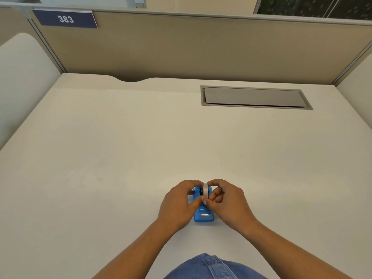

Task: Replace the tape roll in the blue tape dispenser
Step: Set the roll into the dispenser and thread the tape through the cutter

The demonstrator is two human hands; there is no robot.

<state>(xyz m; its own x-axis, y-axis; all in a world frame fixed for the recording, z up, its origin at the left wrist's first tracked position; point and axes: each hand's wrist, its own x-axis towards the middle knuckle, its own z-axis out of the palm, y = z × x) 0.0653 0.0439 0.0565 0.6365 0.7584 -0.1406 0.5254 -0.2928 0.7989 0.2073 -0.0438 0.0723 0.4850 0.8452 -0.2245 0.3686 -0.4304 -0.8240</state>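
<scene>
A small blue tape dispenser stands on the white desk near its front edge, with its metal cutter end toward me. A clear tape roll on a black hub sits upright in the dispenser's cradle. My left hand wraps the dispenser's left side, thumb by the roll's lower edge. My right hand pinches the roll from the right, index finger curled over its top. My fingers hide much of the dispenser's body.
A grey cable hatch is set into the desk at the back right. Beige partition walls close off the back and sides, with a blue "383" sign at the upper left. My denim-clad lap shows at the bottom.
</scene>
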